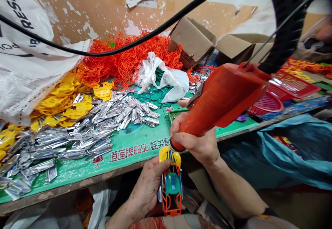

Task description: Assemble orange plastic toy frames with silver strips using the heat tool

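My left hand (146,184) grips a toy car body (173,184) near my lap, thumb on top. It has a yellow front with blue marks, a green middle piece, an orange-red lattice frame and silver side pieces. My right hand (203,146) wraps round a red electric screwdriver (220,97) with a metal lever on its side. The tool tilts down, its lower end right at the yellow front. Its bit is hidden, so I cannot tell whether it touches the car.
Silver parts (90,135), yellow shells (64,101) and orange-red frames (116,59) lie heaped on the green-topped bench (129,139). A white bag (177,82) holds green pieces. Cardboard boxes (193,37) and red baskets (295,84) stand farther right. A black cable (145,37) crosses overhead.
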Demonstrator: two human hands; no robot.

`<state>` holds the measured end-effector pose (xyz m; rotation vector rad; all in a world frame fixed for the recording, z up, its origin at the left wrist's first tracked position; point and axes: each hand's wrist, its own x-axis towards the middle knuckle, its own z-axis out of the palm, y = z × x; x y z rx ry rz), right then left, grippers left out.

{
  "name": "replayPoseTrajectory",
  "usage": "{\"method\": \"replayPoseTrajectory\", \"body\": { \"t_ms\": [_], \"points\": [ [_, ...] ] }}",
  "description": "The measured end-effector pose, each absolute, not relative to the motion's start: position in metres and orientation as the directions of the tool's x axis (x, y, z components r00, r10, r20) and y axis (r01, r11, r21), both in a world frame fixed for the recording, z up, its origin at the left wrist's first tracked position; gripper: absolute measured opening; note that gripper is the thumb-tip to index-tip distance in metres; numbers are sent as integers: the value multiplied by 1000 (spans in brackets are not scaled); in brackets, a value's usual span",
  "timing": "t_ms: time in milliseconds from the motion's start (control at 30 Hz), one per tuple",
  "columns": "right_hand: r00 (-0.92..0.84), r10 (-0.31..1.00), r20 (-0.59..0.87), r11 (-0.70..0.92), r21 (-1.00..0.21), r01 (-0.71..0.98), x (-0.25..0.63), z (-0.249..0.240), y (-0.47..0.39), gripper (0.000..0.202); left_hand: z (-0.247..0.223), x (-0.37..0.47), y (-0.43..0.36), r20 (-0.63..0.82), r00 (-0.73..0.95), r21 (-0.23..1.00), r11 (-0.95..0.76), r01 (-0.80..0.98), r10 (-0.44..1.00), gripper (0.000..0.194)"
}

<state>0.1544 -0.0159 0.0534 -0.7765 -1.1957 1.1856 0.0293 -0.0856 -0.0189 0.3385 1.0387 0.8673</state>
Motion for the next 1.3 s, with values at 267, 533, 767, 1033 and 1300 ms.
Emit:
{"method": "replayPoseTrajectory", "body": {
  "t_ms": [267, 533, 767, 1033, 1300],
  "points": [
    [-74, 970, 233, 215, -956, -201, 148, 55, -16, 39, -17, 33, -88, -621, 226, 589, 637, -497, 750, 26],
    [116, 935, 335, 353, -909, -220, 165, 60, -1, 13, -17, 25, -88, -619, 235, 584, 639, -501, 750, 29],
    [306, 880, 363, 427, -886, -179, 179, 46, 57, 29, -15, 25, -83, -615, 224, 624, 640, -448, 756, 35],
    [271, 902, 337, 385, -910, -153, 174, 27, 67, 15, -18, 27, -84, -658, 206, 596, 668, -445, 724, 35],
    [265, 902, 341, 380, -919, -109, 179, 23, 68, 14, -19, 28, -84, -627, 182, 627, 630, -459, 757, 38]
  ]
}}
